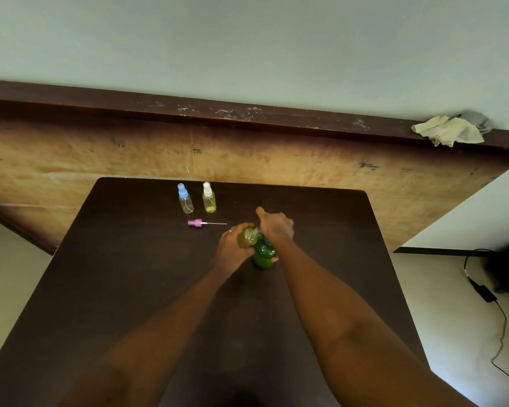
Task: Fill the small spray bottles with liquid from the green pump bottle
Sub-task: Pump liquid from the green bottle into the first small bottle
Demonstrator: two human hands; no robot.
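Note:
The green pump bottle (264, 254) stands near the middle of the dark table (130, 274). My right hand (275, 225) lies on top of its pump head, thumb stuck out to the left. My left hand (233, 245) grips a small open spray bottle (247, 237) holding yellowish liquid, tilted with its neck at the pump's nozzle. A pink spray cap (196, 223) with its dip tube lies on the table to the left. At the far edge stand two capped small bottles: a blue-capped one (185, 198), almost clear, and a white-capped one (209, 198) with yellow liquid.
A wooden board with a dark top ledge (247, 113) rises behind the table. A crumpled cloth (448, 131) lies on the ledge at the right. A black cable and adapter (484, 292) trail on the floor to the right of the table.

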